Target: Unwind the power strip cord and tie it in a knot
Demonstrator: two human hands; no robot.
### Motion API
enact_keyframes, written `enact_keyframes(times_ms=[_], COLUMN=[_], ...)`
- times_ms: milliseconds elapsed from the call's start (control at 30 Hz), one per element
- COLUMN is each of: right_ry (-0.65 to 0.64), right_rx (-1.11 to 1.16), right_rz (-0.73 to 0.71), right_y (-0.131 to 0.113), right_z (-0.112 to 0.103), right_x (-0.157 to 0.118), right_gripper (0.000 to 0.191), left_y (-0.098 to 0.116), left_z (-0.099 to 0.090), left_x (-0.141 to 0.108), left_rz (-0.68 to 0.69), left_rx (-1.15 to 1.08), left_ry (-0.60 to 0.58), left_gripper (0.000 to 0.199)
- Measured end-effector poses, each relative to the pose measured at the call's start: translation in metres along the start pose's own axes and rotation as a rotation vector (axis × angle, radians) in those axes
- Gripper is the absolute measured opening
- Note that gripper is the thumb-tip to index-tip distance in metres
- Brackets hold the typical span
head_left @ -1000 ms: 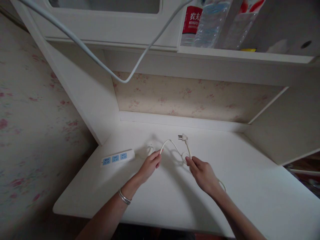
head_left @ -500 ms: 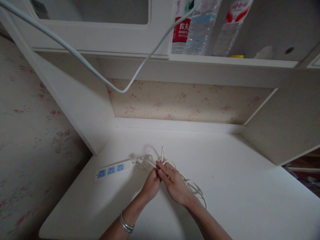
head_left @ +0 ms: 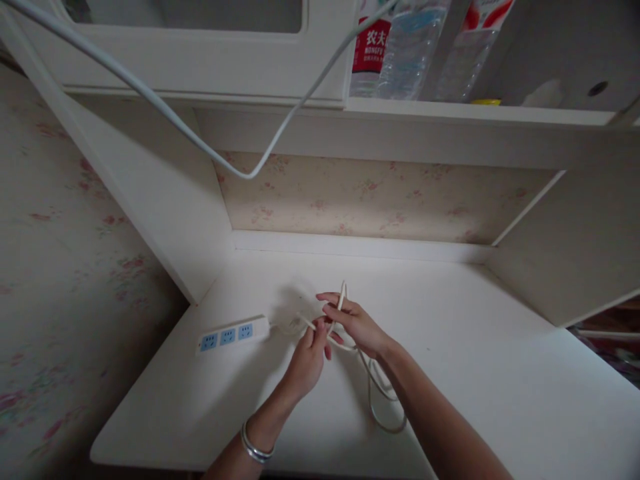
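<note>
A white power strip [head_left: 234,335] with blue socket faces lies on the left of the white desk. Its white cord [head_left: 373,393] runs to my hands and lies in loose loops on the desk to the right. My left hand [head_left: 309,357] pinches the cord between thumb and fingers. Just right of it, my right hand [head_left: 357,327] has the cord looped through its fingers, some of which are stretched out to the left. A small loop of cord stands up above the right hand. The cord's far end cannot be made out.
A thick white cable [head_left: 245,175] hangs in front of the cabinet, close to the camera. Plastic bottles [head_left: 413,57] stand on the upper shelf [head_left: 475,112]. Side panels [head_left: 145,187] bound the white desk [head_left: 480,360], with flowered wallpaper behind.
My right hand has moved slightly right and up, away from the left, and its fingers have spread around the cord. The cord loops on the desk have shifted. The view has tilted slightly.
</note>
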State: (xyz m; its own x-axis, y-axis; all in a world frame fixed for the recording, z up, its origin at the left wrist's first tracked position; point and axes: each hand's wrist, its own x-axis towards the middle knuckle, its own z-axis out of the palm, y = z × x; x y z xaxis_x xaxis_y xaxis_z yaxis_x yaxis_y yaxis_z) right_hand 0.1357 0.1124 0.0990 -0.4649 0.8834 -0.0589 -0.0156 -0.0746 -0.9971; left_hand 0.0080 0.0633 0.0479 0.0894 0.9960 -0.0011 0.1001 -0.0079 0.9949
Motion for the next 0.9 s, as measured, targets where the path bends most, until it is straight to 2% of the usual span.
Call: enact_keyframes(times_ms=[100,200,267,367,433,533,633,767,900], right_ry=[-0.003,-0.076,-0.098,-0.045,0.028,0.149,0.207,0.106,-0.048], right_rx=[-0.138,-0.235,-0.268,-0.293,-0.271,-0.134,0.037,0.032,-0.226], right_rz=[-0.12,-0.156,-0.174,-0.208,-0.222,-0.199,-0.145,-0.106,-0.103], right_y=[-0.011,-0.026,-0.035,-0.047,-0.051,-0.051,-0.049,-0.043,-0.035], right_z=[-0.011,-0.022,-0.029,-0.038,-0.044,-0.052,-0.054,-0.048,-0.037], right_x=[-0.001,-0.005,-0.009,-0.016,-0.019,-0.02,-0.018,-0.015,-0.013], right_gripper=[0.042,0.039,0.037,0.035,0.034,0.035,0.039,0.048,0.048], left_y=[0.0,0.002,0.004,0.003,0.0,-0.003,-0.004,-0.003,-0.001], left_z=[-0.006,-0.013,-0.019,-0.026,-0.029,-0.029,-0.026,-0.021,-0.018], left_x=[0.002,0.005,0.006,0.006,0.004,0.001,0.0,0.001,0.001], left_rz=[-0.021,-0.075,-0.097,-0.059,-0.009,0.056,0.078,0.135,0.138], left_rx=[0.079,0.188,0.237,0.261,0.237,0.197,0.218,0.253,0.236], left_ry=[0.067,0.09,0.149,0.236,0.221,0.117,0.078,0.083,0.096], left_gripper=[0.047,0.051,0.054,0.05,0.043,0.028,0.026,0.027,0.025])
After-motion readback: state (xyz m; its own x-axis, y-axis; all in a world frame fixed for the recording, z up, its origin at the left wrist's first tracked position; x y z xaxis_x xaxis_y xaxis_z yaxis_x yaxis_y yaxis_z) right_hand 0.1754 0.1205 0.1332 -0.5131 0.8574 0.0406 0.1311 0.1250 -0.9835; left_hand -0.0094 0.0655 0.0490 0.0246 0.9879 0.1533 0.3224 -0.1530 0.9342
